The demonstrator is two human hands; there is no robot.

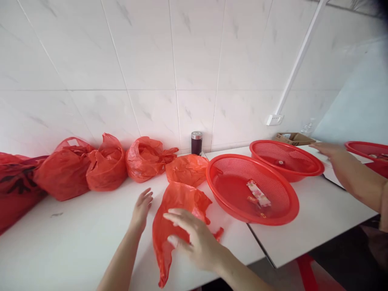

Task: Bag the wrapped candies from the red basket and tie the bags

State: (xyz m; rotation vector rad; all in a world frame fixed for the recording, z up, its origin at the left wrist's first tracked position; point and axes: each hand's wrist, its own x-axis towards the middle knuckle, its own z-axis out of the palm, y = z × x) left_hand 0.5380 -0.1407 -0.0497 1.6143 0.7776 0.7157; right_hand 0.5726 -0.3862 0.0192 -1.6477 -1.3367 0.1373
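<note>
A flat, empty red plastic bag [178,202] lies on the white table [75,234] in front of me. My right hand [194,238] rests on its lower part, fingers spread and open. My left hand [142,208] hovers open just left of the bag, not touching it. A round red mesh basket [273,214] sits right of the bag with a small wrapped packet [257,193] inside.
Several filled red bags [106,165] line the tiled wall at the left, one more [188,169] behind the flat bag. A dark flask [196,142] stands at the wall. A second red basket [303,169] and a cardboard box [294,138] sit further right, beside another person's arm [351,171].
</note>
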